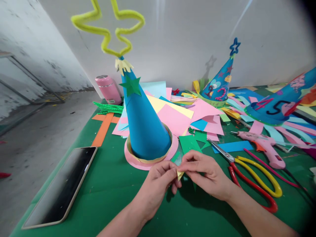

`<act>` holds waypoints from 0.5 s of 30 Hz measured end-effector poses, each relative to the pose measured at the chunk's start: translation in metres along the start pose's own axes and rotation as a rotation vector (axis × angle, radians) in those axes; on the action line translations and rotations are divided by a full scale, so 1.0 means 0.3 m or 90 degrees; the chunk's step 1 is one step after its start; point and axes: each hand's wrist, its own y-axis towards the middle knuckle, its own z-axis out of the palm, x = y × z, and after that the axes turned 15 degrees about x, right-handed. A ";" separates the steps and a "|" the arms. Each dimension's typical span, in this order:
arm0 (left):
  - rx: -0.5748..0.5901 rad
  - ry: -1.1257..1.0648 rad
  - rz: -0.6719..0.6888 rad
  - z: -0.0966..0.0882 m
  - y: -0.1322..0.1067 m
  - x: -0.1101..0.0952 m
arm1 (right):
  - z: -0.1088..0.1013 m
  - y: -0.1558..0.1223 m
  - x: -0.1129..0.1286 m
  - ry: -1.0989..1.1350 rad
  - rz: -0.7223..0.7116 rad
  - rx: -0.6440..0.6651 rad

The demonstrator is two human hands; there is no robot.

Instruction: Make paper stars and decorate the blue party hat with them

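Note:
My left hand (pixel 158 184) and my right hand (pixel 206 174) meet over the green table (pixel 111 194), both pinching one small pale-yellow paper piece (pixel 180 174) between fingertips. Just behind them stands a blue paper cone hat (pixel 143 125) on a pink ring base, with a green paper star on its side and a yellow pipe-cleaner star (pixel 108 29) on top. A green paper scrap (pixel 189 143) lies beside the hat, right above my fingers.
A phone (pixel 61 184) lies screen-up at the left front. Red-and-yellow scissors (pixel 249 174) and a pink glue gun (pixel 264 146) lie to the right. Coloured paper sheets (pixel 177 115), green pipe cleaners, a pink bottle (pixel 108 89) and two more decorated blue hats (pixel 221 82) crowd the back.

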 end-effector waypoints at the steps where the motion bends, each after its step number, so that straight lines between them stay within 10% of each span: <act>1: 0.000 -0.008 0.001 -0.001 0.000 -0.002 | -0.003 -0.001 0.001 -0.013 -0.005 0.010; 15: 0.045 -0.009 0.019 -0.012 0.001 -0.008 | -0.008 -0.009 -0.011 -0.088 -0.042 0.005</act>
